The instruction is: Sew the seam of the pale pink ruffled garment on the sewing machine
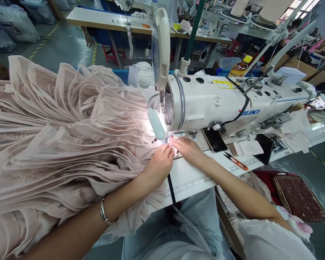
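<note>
Apparently mid-stitching; touching pale pink, thin, many-layered fabric (78, 139), heaped mostly leftward, with left hand (159, 166) and right hand (187, 150) close together by the white metal sewing machine (206, 101); hard to tell pinching from pressing, or sewn lengths from unsewn.

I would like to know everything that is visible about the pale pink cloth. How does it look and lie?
The pale pink cloth looks thin and soft, with lace-like patterned patches. It lies heaped in many loose, wavy layers left of the sewing machine, spilling over the table's front edge. It narrows towards the lit needle area, where the left hand and right hand touch it. The stitching cannot be made out.
</note>
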`<state>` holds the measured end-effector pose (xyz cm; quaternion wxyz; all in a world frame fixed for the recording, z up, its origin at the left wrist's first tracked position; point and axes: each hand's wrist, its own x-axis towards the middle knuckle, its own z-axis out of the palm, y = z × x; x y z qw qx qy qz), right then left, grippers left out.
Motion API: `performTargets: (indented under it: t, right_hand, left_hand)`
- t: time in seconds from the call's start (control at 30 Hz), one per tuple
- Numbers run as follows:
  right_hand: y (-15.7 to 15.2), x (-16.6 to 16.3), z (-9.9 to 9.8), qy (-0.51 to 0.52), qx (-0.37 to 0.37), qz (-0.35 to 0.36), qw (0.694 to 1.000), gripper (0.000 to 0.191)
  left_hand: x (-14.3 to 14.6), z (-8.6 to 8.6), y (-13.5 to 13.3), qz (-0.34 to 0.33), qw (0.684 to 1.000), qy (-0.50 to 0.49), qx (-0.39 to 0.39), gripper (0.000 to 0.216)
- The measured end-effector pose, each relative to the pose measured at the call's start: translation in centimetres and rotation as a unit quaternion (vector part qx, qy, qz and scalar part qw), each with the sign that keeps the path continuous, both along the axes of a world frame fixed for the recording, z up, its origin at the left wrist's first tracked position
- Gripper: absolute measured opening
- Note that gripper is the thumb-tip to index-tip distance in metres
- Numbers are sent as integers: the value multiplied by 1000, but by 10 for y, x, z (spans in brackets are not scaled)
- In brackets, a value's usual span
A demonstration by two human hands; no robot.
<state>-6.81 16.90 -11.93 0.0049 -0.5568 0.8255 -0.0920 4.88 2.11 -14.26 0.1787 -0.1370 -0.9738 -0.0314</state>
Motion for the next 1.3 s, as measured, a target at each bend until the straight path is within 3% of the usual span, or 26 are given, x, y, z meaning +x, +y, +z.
performTargets:
  t: [0.33, 0.63, 1.0, 1.3]
  right_hand:
    - [10, -13, -12, -101, -26, -22, 994, 64]
    - [4, -8, -8, -153, -43, -60, 985, 56]
    - [-2, -4, 1, -153, 15, -88, 984, 54]
    - [-1, -6, -7, -127, -18, -73, 989, 58]
  left_hand:
    - [-3, 1, -1, -1, 999, -17, -47, 38]
    - [-7, -3, -6, -8, 999, 28, -46, 34]
    - [-9, -11, -11, -10, 999, 31, 9, 34]
    - [-11, -11, -12, 0, 999, 36, 1, 32]
